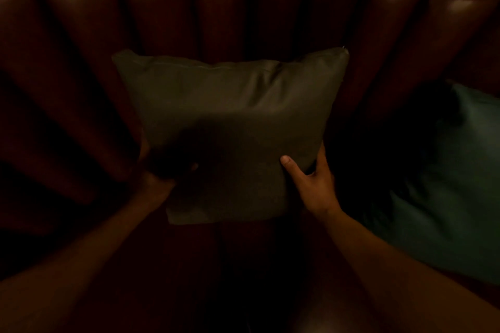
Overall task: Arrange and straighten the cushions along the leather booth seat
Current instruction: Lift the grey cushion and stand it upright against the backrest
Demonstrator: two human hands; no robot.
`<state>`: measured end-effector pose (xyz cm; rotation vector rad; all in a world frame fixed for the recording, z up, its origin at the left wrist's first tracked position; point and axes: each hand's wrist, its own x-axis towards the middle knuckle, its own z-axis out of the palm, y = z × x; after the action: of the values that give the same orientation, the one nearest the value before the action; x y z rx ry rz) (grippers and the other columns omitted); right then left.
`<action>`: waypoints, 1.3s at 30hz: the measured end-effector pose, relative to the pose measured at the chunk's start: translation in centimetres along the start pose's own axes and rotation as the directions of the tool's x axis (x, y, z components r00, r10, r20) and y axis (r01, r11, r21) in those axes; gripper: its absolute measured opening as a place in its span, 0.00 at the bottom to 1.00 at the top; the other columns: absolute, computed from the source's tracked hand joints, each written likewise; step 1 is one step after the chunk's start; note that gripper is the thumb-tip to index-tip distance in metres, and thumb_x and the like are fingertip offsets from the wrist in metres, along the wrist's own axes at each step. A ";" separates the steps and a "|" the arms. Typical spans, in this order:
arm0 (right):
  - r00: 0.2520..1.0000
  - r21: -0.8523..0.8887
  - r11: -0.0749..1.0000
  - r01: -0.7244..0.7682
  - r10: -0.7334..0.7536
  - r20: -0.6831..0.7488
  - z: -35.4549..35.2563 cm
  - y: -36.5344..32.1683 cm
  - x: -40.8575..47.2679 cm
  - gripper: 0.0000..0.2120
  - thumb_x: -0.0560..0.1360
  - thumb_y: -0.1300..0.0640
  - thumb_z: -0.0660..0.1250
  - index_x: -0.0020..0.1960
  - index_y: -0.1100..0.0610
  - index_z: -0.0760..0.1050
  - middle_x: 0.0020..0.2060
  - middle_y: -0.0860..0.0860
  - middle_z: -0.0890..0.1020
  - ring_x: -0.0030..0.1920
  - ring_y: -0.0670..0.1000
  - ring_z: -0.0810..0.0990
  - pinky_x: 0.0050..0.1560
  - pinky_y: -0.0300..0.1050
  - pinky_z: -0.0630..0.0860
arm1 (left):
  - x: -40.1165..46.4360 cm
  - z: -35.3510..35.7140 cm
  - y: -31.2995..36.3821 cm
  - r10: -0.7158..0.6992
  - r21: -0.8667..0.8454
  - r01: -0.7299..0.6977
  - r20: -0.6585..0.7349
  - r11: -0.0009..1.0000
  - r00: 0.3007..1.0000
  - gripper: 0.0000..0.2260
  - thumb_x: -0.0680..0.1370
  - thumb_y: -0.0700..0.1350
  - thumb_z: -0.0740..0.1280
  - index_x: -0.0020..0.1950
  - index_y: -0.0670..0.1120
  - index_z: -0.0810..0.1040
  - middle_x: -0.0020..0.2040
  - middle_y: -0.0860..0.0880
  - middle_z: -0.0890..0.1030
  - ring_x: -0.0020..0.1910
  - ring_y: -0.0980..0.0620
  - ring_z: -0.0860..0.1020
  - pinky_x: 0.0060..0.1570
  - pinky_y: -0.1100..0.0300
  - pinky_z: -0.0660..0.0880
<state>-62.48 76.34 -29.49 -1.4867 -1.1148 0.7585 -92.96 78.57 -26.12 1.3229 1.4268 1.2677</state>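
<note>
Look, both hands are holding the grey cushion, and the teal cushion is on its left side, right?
Not quite. In the head view the teal cushion lies to the right of the grey cushion, not left. The left hand and right hand do hold it.

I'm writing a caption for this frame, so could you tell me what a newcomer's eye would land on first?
First, the olive cushion in the centre, upright against the tufted leather backrest. The left hand and right hand grip its lower corners, the right thumb pressed on its front. A teal cushion leans at the right edge, partly in shadow.
</note>
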 end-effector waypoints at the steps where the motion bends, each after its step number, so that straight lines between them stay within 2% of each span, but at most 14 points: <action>1: 1.000 -0.022 1.000 -0.010 0.010 0.005 0.2 -0.1 0.1 0.45 0.66 0.31 0.76 0.78 0.38 0.63 0.68 0.37 0.78 0.66 0.37 0.76 0.72 0.49 0.73 | -0.2 0.1 0.6 0.029 -0.001 -0.029 0.024 1.000 0.999 0.66 0.46 0.77 0.75 0.75 0.43 0.62 0.68 0.48 0.68 0.67 0.52 0.71 0.68 0.61 0.70; 2: 1.000 -0.033 0.999 -0.012 0.012 0.011 0.3 -0.1 0.2 0.44 0.66 0.33 0.76 0.78 0.38 0.63 0.68 0.37 0.78 0.67 0.37 0.76 0.72 0.49 0.73 | -0.5 0.2 1.0 0.017 0.011 -0.017 0.022 1.000 1.000 0.63 0.47 0.74 0.77 0.74 0.45 0.62 0.68 0.48 0.69 0.68 0.51 0.72 0.69 0.56 0.71; 5: 1.000 -0.044 0.999 -0.015 0.016 0.009 0.7 -0.1 0.4 0.43 0.69 0.38 0.78 0.79 0.39 0.63 0.69 0.38 0.77 0.67 0.38 0.76 0.72 0.48 0.72 | 0.5 -0.1 -0.6 -0.030 0.124 0.021 0.068 0.992 0.997 0.50 0.59 0.55 0.81 0.76 0.43 0.63 0.70 0.41 0.73 0.70 0.48 0.74 0.65 0.66 0.72; 8: 1.000 -0.032 0.999 -0.027 0.027 0.004 0.6 -0.2 0.4 0.43 0.68 0.36 0.77 0.78 0.38 0.63 0.68 0.38 0.78 0.67 0.38 0.77 0.72 0.49 0.73 | 0.4 0.2 -0.4 -0.061 0.150 0.059 0.007 0.987 0.998 0.43 0.67 0.44 0.81 0.77 0.52 0.63 0.75 0.40 0.69 0.74 0.39 0.68 0.73 0.49 0.66; 11: 1.000 -0.035 0.999 -0.028 0.028 -0.002 0.3 -0.1 0.4 0.43 0.68 0.36 0.77 0.78 0.37 0.63 0.68 0.38 0.78 0.67 0.38 0.77 0.72 0.49 0.73 | -0.1 1.3 0.6 -0.138 0.208 0.148 -0.063 0.967 0.988 0.36 0.74 0.26 0.69 0.75 0.46 0.58 0.73 0.42 0.67 0.72 0.44 0.67 0.61 0.69 0.63; 13: 0.999 -0.021 0.999 -0.034 0.034 -0.011 -0.1 0.1 0.7 0.44 0.67 0.34 0.76 0.78 0.37 0.62 0.68 0.38 0.78 0.67 0.39 0.77 0.72 0.49 0.73 | 0.7 1.3 -1.4 -0.229 0.155 0.239 -0.083 0.959 0.970 0.35 0.76 0.34 0.72 0.78 0.39 0.59 0.75 0.38 0.67 0.75 0.40 0.66 0.65 0.66 0.64; 15: 0.999 0.001 0.999 -0.041 0.041 -0.012 -0.6 0.4 1.1 0.44 0.67 0.34 0.76 0.78 0.36 0.62 0.69 0.38 0.78 0.67 0.39 0.76 0.72 0.50 0.74 | 1.4 1.4 -2.5 -0.266 0.166 0.265 -0.015 0.950 0.964 0.46 0.68 0.58 0.80 0.78 0.40 0.64 0.75 0.39 0.69 0.75 0.40 0.67 0.72 0.54 0.67; 18: 0.998 0.018 0.998 -0.059 0.059 -0.038 -2.5 0.7 1.7 0.43 0.67 0.34 0.77 0.78 0.36 0.64 0.66 0.34 0.78 0.65 0.35 0.76 0.71 0.48 0.74 | 1.6 3.9 -2.0 -0.211 0.134 0.203 0.051 0.970 0.976 0.37 0.69 0.46 0.80 0.74 0.48 0.68 0.73 0.47 0.70 0.72 0.51 0.68 0.65 0.64 0.68; 22: 0.995 -0.003 0.997 -0.075 0.074 -0.064 -5.5 1.4 2.2 0.43 0.66 0.34 0.76 0.77 0.39 0.66 0.66 0.36 0.79 0.65 0.36 0.77 0.72 0.49 0.73 | 1.1 7.5 -0.7 -0.115 0.154 0.096 0.120 0.983 0.986 0.46 0.61 0.65 0.80 0.75 0.53 0.68 0.75 0.51 0.69 0.74 0.50 0.67 0.75 0.52 0.62; 29: 0.999 -0.029 0.998 -0.047 0.047 -0.028 -5.8 1.3 2.1 0.47 0.68 0.33 0.76 0.80 0.36 0.57 0.72 0.38 0.74 0.69 0.39 0.74 0.73 0.46 0.71 | 1.1 7.9 -0.8 -0.057 0.094 0.047 0.106 0.994 0.993 0.32 0.72 0.28 0.71 0.75 0.40 0.68 0.72 0.43 0.72 0.71 0.48 0.71 0.64 0.69 0.70; 32: 0.999 -0.005 0.999 -0.033 0.033 -0.034 -5.2 1.0 1.9 0.46 0.68 0.35 0.76 0.80 0.34 0.56 0.72 0.38 0.74 0.70 0.39 0.74 0.73 0.48 0.71 | 0.9 8.4 1.0 0.021 -0.024 -0.021 0.020 0.999 1.000 0.37 0.70 0.27 0.73 0.72 0.52 0.65 0.68 0.48 0.72 0.54 0.70 0.79 0.55 0.77 0.72; 35: 0.999 0.021 0.999 -0.036 0.036 -0.031 -4.8 0.7 1.5 0.41 0.70 0.39 0.78 0.78 0.35 0.61 0.67 0.36 0.78 0.65 0.36 0.77 0.71 0.47 0.73 | 1.1 7.3 2.3 0.051 -0.085 -0.046 0.055 0.995 0.997 0.37 0.63 0.48 0.82 0.69 0.48 0.70 0.73 0.38 0.72 0.49 0.74 0.79 0.69 0.70 0.66; 37: 1.000 0.027 0.999 -0.023 0.024 -0.015 -4.4 0.5 1.1 0.40 0.72 0.43 0.78 0.77 0.35 0.62 0.67 0.36 0.78 0.65 0.35 0.77 0.71 0.45 0.73 | 1.5 5.7 1.4 0.078 -0.086 -0.073 0.051 0.994 0.996 0.48 0.61 0.59 0.82 0.74 0.38 0.68 0.72 0.35 0.72 0.59 0.61 0.81 0.68 0.56 0.74; 39: 1.000 0.002 1.000 -0.008 0.008 0.011 -3.5 0.4 0.7 0.42 0.70 0.39 0.78 0.78 0.35 0.60 0.69 0.37 0.77 0.68 0.37 0.75 0.71 0.46 0.72 | 1.4 3.9 0.4 0.047 -0.083 -0.047 -0.006 0.995 0.999 0.53 0.59 0.65 0.81 0.76 0.42 0.66 0.72 0.38 0.72 0.64 0.50 0.79 0.61 0.54 0.79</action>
<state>-58.92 75.72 -29.04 -1.4873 -1.1173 0.7740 -89.27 80.52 -26.28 1.3055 1.3384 1.3471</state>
